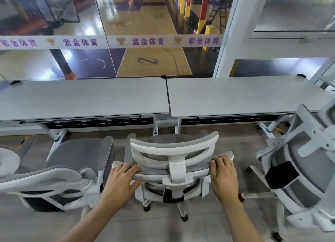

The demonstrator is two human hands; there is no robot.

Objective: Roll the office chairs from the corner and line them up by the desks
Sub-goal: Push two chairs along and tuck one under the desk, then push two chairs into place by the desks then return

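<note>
The left chair [72, 156] and right chair [297, 162] are cut off by the frame edges; the middle chair [163, 149] hides most of its wheels. My left hand [120, 178] and right hand [223, 174] both clamp its backrest top, fingers curled over grey mesh. It has a curved white plastic headrest and faces two grey desks [81, 96], near their join

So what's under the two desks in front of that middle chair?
Under the desks you can see white folding legs, a black slotted tray and floor. Their tops hide whatever lies farther back.
</note>
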